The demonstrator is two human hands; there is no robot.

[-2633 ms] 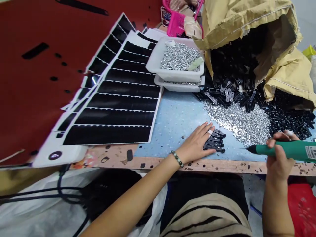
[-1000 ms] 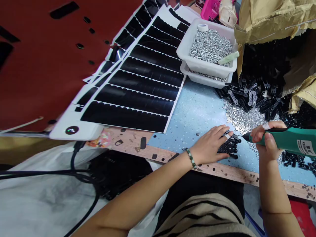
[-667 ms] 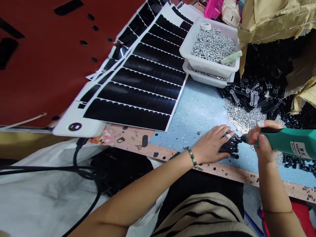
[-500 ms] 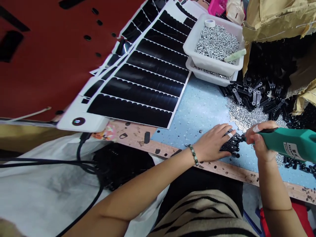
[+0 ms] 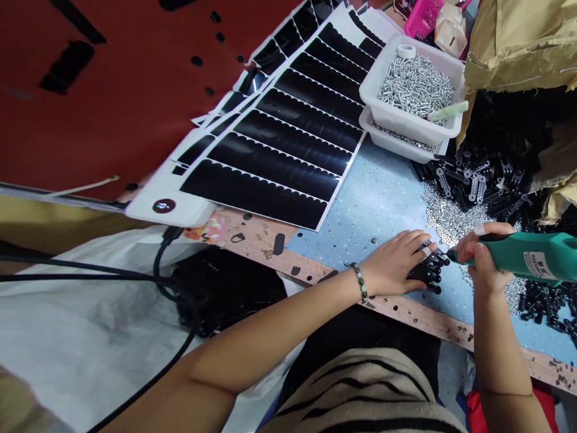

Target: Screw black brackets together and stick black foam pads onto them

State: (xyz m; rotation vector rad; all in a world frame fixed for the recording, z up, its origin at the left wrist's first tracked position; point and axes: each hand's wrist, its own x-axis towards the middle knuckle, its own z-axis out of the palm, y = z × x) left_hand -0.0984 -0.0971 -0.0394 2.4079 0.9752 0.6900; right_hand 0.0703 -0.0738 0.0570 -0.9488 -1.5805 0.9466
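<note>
My right hand (image 5: 489, 264) is wrapped around a green electric screwdriver (image 5: 514, 248) with a white label. The tool lies nearly level, its dark tip pointing left at a row of small black plastic parts (image 5: 428, 276). Over that row, my left hand (image 5: 392, 264) grips the parts between its fingers and thumb, pressing them on the blue mat (image 5: 347, 207). The tip is at the parts' right end; whether it touches a screw is too small to see. White tape is wrapped on a finger of each hand.
Loose small metal pieces (image 5: 451, 216) and black parts (image 5: 487, 186) spread beyond my hands. A white tub (image 5: 372, 90) of screws sits stacked on another. Sheets of black stickers (image 5: 270, 162) lie left, by a white device (image 5: 139, 204) with cables. A cardboard box (image 5: 518, 36) stands at the right.
The view has shifted slightly, so the scene sits further right. My left hand still holds the row of parts, and the screwdriver stays at their right end.
</note>
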